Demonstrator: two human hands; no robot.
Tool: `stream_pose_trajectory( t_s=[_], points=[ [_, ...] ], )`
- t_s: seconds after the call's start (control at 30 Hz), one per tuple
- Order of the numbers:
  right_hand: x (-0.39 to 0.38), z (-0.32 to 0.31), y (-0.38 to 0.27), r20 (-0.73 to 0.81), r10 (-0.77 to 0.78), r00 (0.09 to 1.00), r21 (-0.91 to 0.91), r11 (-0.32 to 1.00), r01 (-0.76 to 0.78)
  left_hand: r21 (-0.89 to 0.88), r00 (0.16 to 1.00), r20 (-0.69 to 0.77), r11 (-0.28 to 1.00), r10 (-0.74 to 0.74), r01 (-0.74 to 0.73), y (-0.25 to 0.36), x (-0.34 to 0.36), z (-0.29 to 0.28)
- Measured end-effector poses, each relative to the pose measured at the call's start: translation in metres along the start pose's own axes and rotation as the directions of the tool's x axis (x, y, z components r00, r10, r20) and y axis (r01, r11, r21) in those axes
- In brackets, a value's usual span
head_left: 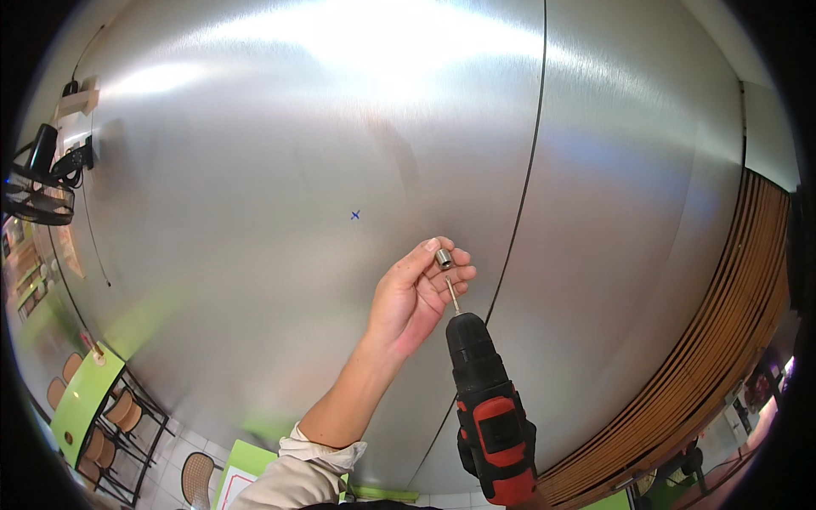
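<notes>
My left hand reaches up in front of a brushed steel wall. Its fingertips pinch a small silver cylinder on the end of a thin bit. The bit sticks out of a red and black cordless drill that points up at the wall. My right hand holds the drill's grip at the lower edge and is almost wholly hidden behind it. A small blue cross is marked on the steel, up and to the left of my left hand.
A dark vertical seam splits the steel panels just right of the drill bit. Wooden slats border the wall at the right. Green tables with chairs stand at the lower left, and a black fan at the far left.
</notes>
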State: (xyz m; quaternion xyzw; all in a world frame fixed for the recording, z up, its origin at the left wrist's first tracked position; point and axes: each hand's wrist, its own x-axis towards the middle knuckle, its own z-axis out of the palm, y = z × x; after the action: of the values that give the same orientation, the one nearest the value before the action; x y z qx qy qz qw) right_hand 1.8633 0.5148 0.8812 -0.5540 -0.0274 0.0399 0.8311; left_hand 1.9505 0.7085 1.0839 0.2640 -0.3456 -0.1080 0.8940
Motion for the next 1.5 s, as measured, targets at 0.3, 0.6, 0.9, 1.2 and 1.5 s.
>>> stream_pose_trajectory(
  t_s=[0.3,0.6,0.9,1.2,1.5],
  points=[
    [-0.015,0.011,0.011,0.006,0.035,0.999,0.046,0.998,-0.036,-0.092,0.988,-0.090,0.989,-0.122,0.114,-0.040,-0.023,-0.043],
    [-0.061,0.064,0.002,-0.029,0.142,0.989,0.058,0.988,-0.140,-0.357,0.902,-0.315,0.918,-0.294,0.175,-0.058,-0.051,-0.089],
    [-0.084,0.110,-0.023,-0.120,0.110,0.987,-0.191,0.973,-0.132,-0.395,0.864,-0.333,0.888,-0.378,0.236,-0.057,-0.068,-0.105],
    [-0.097,0.104,-0.014,0.010,-0.130,0.991,-0.415,0.901,0.122,-0.378,0.840,-0.348,0.882,-0.417,0.281,-0.060,-0.074,-0.104],
    [-0.090,0.096,-0.001,0.081,-0.370,0.925,-0.614,0.713,0.339,-0.280,0.828,-0.413,0.918,-0.378,0.279,-0.064,-0.082,-0.104]
  ],
)
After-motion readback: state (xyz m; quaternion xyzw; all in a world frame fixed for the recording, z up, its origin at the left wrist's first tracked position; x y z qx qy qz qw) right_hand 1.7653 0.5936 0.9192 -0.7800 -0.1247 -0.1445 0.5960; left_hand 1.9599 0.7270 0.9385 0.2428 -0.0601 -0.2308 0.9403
